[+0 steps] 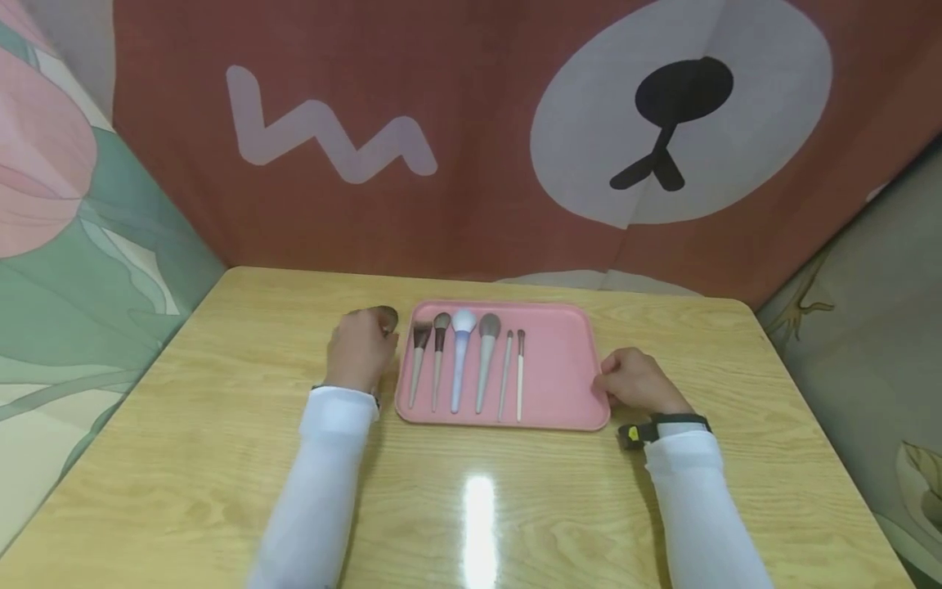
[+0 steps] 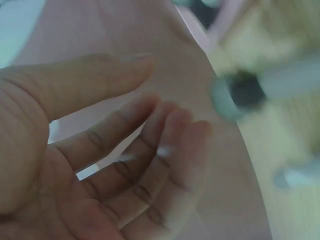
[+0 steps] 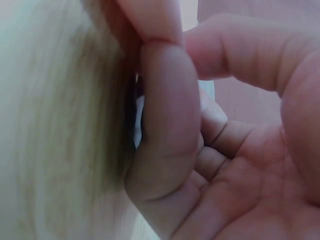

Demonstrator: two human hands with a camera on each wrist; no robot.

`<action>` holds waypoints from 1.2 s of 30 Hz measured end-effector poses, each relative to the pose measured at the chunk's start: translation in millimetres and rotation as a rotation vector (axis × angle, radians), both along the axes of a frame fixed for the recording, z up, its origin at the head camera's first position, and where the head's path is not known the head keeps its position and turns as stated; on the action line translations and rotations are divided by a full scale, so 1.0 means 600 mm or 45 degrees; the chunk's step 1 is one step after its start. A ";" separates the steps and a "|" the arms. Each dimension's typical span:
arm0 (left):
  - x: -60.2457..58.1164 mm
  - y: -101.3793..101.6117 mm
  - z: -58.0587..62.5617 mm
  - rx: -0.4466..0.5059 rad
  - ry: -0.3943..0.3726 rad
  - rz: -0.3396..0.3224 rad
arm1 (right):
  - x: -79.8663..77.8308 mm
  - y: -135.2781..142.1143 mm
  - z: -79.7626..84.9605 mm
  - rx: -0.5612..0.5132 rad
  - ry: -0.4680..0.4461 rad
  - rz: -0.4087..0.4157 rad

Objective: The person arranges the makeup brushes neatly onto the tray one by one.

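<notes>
On the table lies a pink rectangular tray (image 1: 562, 368) with several makeup brushes (image 1: 486, 352) side by side, heads toward the wall. My right hand (image 1: 636, 380) pinches the tray's right edge between thumb and fingers; the hold itself is mostly hidden in the right wrist view. Left of the tray is my left hand (image 1: 359, 350), with a dark rounded brush head (image 1: 386, 317) showing at its fingertips. In the left wrist view my left hand (image 2: 120, 150) has loosely bent fingers, its thumb apart and nothing visible between them. A blurred brush (image 2: 245, 92) appears beyond these fingers.
The wooden table (image 1: 559, 499) reaches to a reddish-brown cloth backdrop (image 1: 471, 221). Printed hangings (image 1: 125, 245) stand at the sides. A black strap with a small device (image 1: 636, 435) sits on the right wrist.
</notes>
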State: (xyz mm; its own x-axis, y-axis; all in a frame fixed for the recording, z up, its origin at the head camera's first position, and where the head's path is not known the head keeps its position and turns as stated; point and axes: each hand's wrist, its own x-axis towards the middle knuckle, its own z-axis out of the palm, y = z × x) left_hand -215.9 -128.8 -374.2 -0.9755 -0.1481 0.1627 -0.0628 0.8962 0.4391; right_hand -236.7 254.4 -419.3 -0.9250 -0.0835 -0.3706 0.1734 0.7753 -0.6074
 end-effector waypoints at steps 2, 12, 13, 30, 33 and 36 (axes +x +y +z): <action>0.004 -0.029 -0.002 0.013 -0.060 0.022 | -0.001 -0.001 -0.001 0.005 -0.008 -0.005; 0.025 -0.100 -0.004 -0.014 -0.406 0.065 | -0.002 -0.002 -0.001 0.019 -0.014 -0.006; 0.026 -0.103 -0.005 -0.010 -0.421 0.074 | -0.002 -0.002 -0.001 0.018 -0.013 -0.007; 0.026 -0.116 -0.018 0.082 -0.412 0.099 | 0.005 0.000 0.002 0.048 -0.007 0.011; 0.026 -0.116 -0.019 0.072 -0.416 0.122 | 0.005 -0.001 0.001 0.051 -0.005 0.012; 0.026 -0.120 -0.021 0.076 -0.405 0.131 | 0.005 -0.003 0.002 0.050 -0.012 0.008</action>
State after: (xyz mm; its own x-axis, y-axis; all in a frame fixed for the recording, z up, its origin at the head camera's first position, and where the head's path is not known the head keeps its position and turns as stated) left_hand -200.0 -200.9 -386.8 -0.9554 -0.2488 -0.1591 -0.2940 0.8513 0.4346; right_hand -234.0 252.7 -417.9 -0.9210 -0.0747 -0.3824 0.1737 0.7998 -0.5746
